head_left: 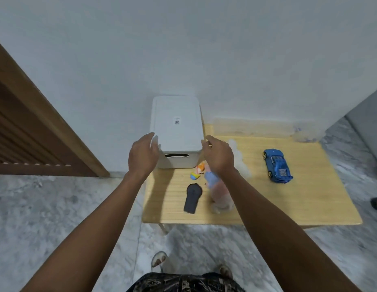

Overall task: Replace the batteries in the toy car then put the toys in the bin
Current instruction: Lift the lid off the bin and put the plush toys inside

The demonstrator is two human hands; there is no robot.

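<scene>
bin: one, lidded, table's far-left corner | toy car: one, blue, right | remote: one | other toys: two, partly hidden | left hand, right hand: fingers spread, empty, flanking bin

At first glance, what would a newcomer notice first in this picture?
Two bare hands, left hand and right hand, reach toward the near corners of a closed white bin at the table's left end. A blue toy car sits alone to the right; a dark remote lies near the front edge.
</scene>
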